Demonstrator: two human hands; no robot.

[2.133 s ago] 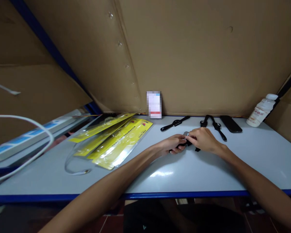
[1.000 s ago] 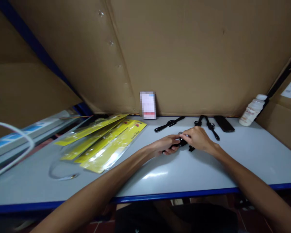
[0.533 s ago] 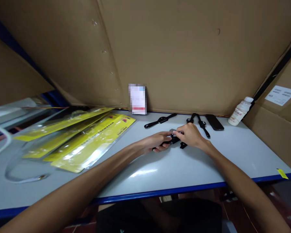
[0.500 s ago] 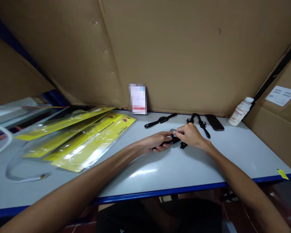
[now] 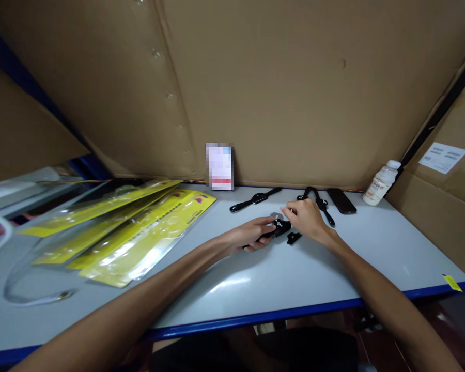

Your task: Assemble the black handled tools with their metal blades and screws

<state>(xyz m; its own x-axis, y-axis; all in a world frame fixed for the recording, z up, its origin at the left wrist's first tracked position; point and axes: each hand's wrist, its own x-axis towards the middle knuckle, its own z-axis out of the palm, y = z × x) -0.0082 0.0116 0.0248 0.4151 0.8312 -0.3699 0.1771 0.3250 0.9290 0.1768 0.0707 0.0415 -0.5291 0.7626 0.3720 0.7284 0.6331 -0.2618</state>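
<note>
My left hand (image 5: 253, 233) is wrapped around one handle of a black spokeshave (image 5: 282, 228), holding it tilted above the table. Bright metal shows in the tool's middle, near my left thumb. My right hand (image 5: 305, 217) is just beyond the tool's middle, thumb and fingers pinched together; what is between them is too small to make out. The spokeshave's other end is hidden behind that hand. Below it on the table lies a small flat black plate (image 5: 293, 237) with a hole.
Another spokeshave (image 5: 256, 199) lies behind my left hand. More black spokeshaves (image 5: 325, 214) rest behind my right hand, beside a dark phone-like slab (image 5: 341, 200). A bottle (image 5: 382, 183) stands right, a lit screen (image 5: 220, 166) leans on the cardboard, and yellow plastic packages (image 5: 147, 232) spread left.
My right fingers have lifted off the middle of the spokeshave and moved slightly away. More of its middle and the small black plate now show. The view has tilted up a little.
</note>
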